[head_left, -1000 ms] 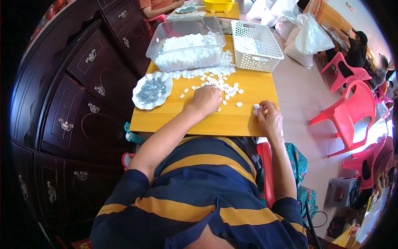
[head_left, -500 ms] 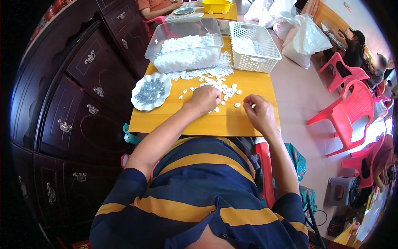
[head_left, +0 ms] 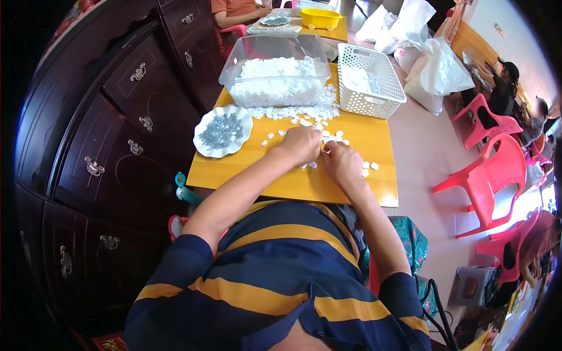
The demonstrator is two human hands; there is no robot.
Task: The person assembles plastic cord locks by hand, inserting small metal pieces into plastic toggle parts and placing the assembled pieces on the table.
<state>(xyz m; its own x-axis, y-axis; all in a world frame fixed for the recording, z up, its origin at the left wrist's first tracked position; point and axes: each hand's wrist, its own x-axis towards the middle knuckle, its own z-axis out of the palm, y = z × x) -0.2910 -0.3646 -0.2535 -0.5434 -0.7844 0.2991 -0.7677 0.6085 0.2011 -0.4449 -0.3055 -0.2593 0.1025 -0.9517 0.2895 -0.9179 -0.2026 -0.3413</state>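
I have the left hand (head_left: 302, 144) at the middle of the yellow wooden tabletop (head_left: 234, 175), its fingers curled in with the tips hidden, so I cannot tell whether it grips anything. The right hand (head_left: 344, 164) is just beside it, thumb and fingers bent toward the left; I cannot tell what, if anything, they pinch. A few small white oval plastic pieces (head_left: 374, 166) lie just right of the right hand, and more are scattered beyond both. Their long axes share no single direction; any piece at the fingertips is too hidden to read. Left of the hands, a white scalloped dish (head_left: 202, 150) holds small grey pieces (head_left: 221, 131). Farther on, a clear rectangular plastic bin (head_left: 252, 47) is heaped with white bits (head_left: 281, 69), and right of it a white perforated plastic basket (head_left: 369, 107) holds white and greyish ones. Past those I see a yellow plastic tub (head_left: 321, 20). Against half a second ago, the right hand has come in beside the left, and the pieces at its outer side now show.
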